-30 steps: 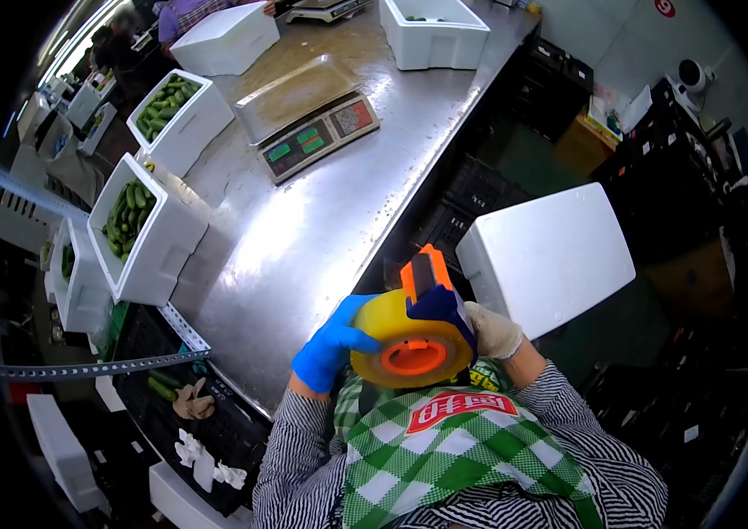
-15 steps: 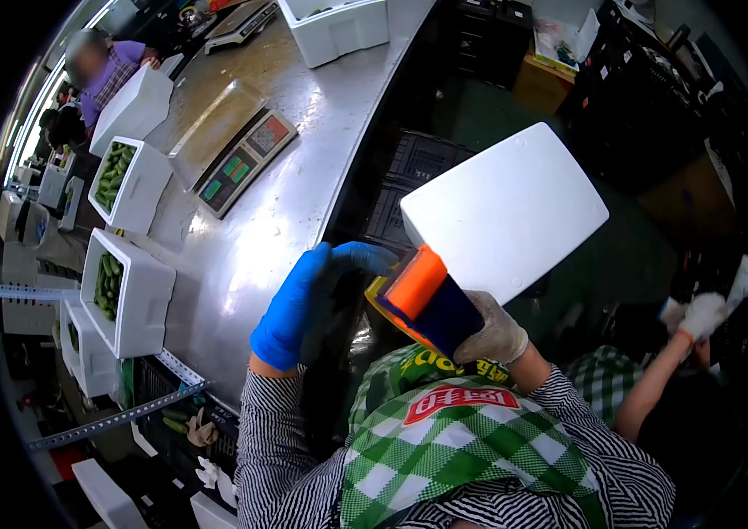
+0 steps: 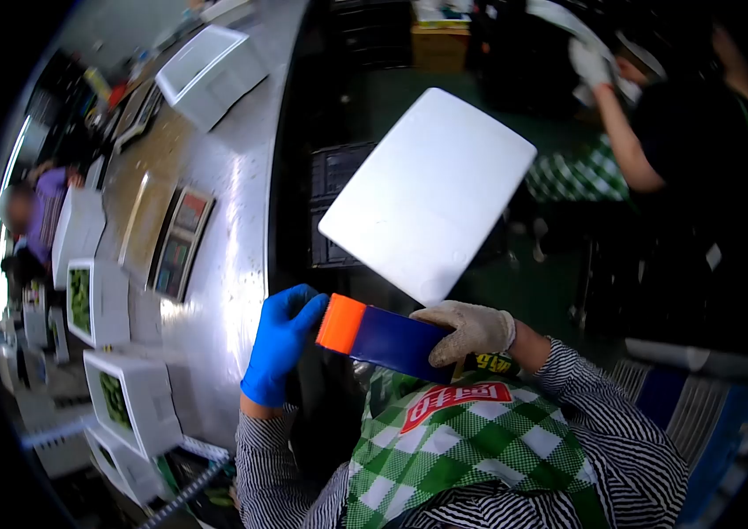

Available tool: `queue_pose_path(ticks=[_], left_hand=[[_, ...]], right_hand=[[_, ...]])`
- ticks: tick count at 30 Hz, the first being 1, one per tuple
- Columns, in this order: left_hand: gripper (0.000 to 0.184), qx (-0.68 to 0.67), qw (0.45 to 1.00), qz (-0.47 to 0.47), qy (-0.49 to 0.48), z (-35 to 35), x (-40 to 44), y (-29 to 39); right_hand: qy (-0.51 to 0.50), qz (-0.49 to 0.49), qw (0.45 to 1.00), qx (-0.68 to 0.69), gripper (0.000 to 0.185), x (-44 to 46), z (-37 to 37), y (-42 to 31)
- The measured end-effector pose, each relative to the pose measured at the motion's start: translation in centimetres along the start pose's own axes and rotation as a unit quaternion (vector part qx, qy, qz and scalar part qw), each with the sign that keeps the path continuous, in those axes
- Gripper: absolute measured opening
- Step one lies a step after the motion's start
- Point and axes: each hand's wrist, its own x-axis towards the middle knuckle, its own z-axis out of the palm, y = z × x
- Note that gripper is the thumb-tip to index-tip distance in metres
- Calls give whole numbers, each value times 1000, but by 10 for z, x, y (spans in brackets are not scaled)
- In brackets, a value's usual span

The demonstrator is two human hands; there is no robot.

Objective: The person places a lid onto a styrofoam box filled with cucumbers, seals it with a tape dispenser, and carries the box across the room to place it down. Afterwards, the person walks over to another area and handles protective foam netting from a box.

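Two risks are facing us. We are gripping a navy-blue and orange plastic tape dispenser (image 3: 396,342) only by its rear part, so a loose hold could be letting its front end swing or drop, we judge. Our left hand in a blue glove (image 3: 277,348) is sitting so close to the orange end (image 3: 341,324) that a cutting edge there, if one is present, could be nicking or snagging the thin glove.

With our right hand in a pale knit glove (image 3: 473,333) we are clasping the navy part, fingers over its upper face. We are curling the left fingers and thumb toward each other at the orange end; whether we are pinching any tape, we cannot tell.

The dispenser is lying between our hands, right of the blue glove, and we are holding it up, off the shiny metal surface (image 3: 228,212), out past its right edge. Beyond it, a white foam box with a flat top (image 3: 431,189) is standing off that same edge, while a scale (image 3: 184,242) and foam boxes (image 3: 158,406) are lining the surface's left side.
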Motion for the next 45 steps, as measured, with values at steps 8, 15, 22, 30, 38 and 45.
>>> queue_pose_path(ticks=[8,15,22,30,38,45], left_hand=[[18,58,989,71,-116,33,39,5],[25,103,978,129,-130,64,127,40],[29,248,926,200,-203,191,240,90],[19,135,955,142,-225,339,404,102],[9,222,937,250,-105,446,496,10],[13,151,961,230,-20,452,492,12]], right_hand=[[118,-51,989,73,57,-64,15,25],[330,-6,943,-51,80,-154,1,60],[349,-124,920,127,70,-218,-98,117],[340,-148,862,345,63,-253,-314,140],[394,-88,878,257,59,-289,-449,141],[372,-34,876,304,71,-258,-485,161]])
